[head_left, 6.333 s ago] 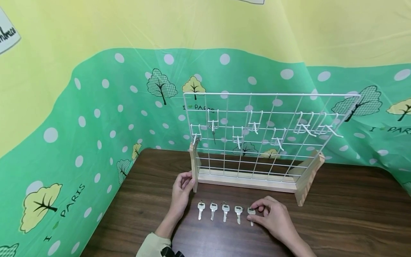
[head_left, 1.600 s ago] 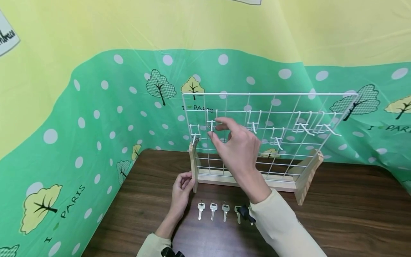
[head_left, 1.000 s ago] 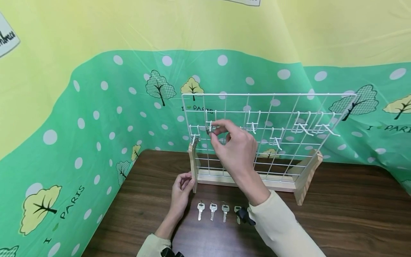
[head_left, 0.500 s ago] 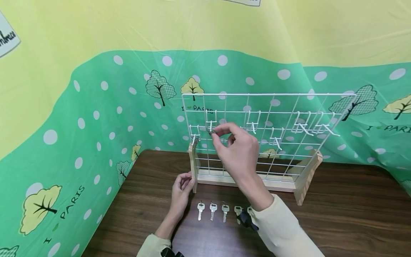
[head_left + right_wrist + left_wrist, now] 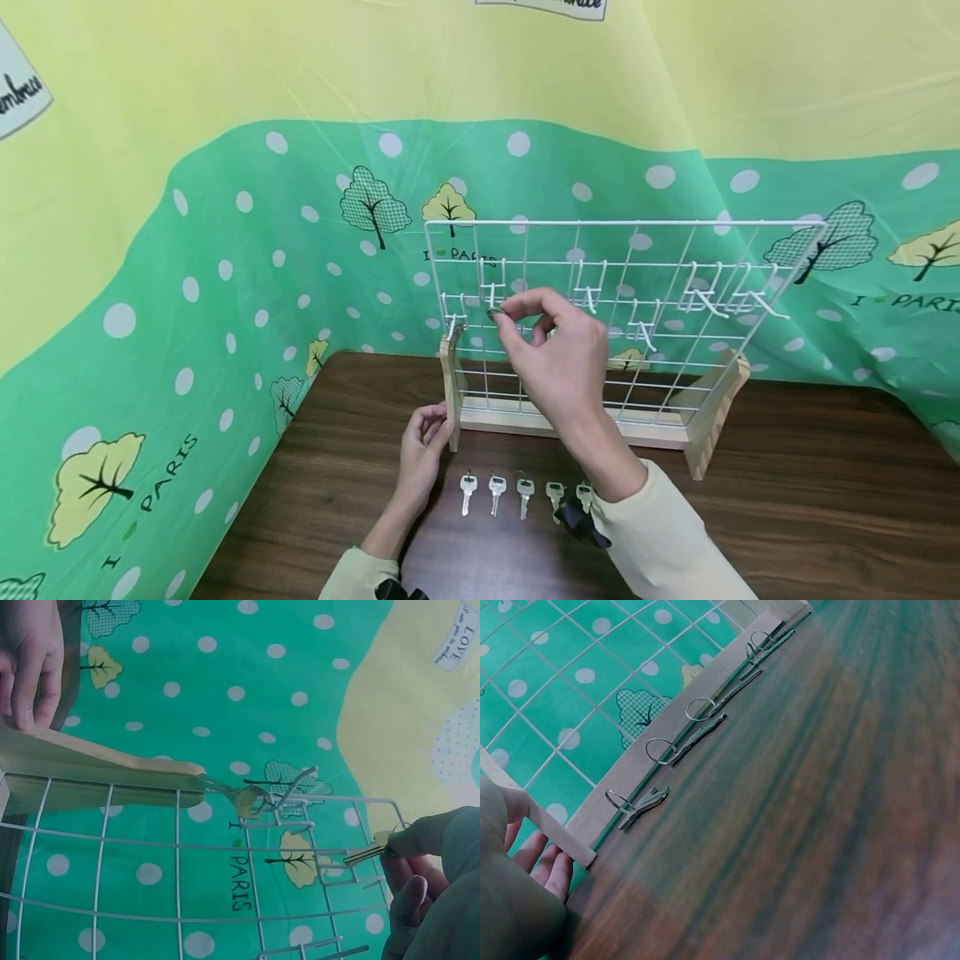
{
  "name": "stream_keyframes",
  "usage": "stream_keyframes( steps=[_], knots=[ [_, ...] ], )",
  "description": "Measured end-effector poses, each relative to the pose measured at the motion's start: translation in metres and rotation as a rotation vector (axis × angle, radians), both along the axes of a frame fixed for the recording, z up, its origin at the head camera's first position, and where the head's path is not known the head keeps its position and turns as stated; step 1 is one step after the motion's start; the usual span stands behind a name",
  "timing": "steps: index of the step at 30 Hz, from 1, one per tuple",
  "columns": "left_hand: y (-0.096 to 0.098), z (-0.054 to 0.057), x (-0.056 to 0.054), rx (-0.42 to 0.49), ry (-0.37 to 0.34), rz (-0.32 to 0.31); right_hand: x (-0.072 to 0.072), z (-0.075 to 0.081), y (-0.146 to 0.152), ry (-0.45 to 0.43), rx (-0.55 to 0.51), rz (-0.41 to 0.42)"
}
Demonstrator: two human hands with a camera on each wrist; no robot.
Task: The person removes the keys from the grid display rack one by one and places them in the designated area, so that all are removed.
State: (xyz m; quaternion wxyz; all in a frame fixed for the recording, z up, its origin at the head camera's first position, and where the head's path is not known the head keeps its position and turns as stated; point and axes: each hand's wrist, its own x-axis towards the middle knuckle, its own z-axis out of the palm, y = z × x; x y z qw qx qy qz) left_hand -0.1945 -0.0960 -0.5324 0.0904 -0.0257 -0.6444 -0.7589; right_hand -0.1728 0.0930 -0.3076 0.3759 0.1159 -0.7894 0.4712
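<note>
My right hand [image 5: 562,354] is raised in front of the white wire grid rack [image 5: 555,223], thumb and index finger pinching a key [image 5: 366,856] by its head end. The key's ring [image 5: 401,827] stands up by the fingertips. Just above these fingertips, in the head view, is an upper-left hook [image 5: 492,293] with nothing on it. Another key [image 5: 251,802] hangs on the lower-left hook. My left hand [image 5: 424,446] grips the lower part of the rack's left wooden end piece [image 5: 562,838]. Several keys [image 5: 497,495] with rings lie in a row before the rack.
More white double-wire hooks [image 5: 705,300] stick out from the grid toward me, on the right and middle. The right wooden end piece [image 5: 716,417] stands on the dark wooden table [image 5: 825,500]. A green and yellow patterned cloth [image 5: 247,275] hangs behind.
My right hand has gone from the rightmost table key up to the upper-left hook. The key that hung there is now off it, pinched slightly lower. The left hand stays put.
</note>
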Motion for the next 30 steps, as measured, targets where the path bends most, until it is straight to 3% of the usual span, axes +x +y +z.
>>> stream_keyframes(
  steps=[9,30],
  knots=[
    [0.0,0.0,0.0,0.005,0.0,-0.003,0.004,-0.003,0.002,0.031,0.01,0.013],
    [-0.001,-0.002,-0.002,0.001,-0.003,-0.004,0.034,-0.025,0.019,-0.035,-0.11,0.118]
  ],
)
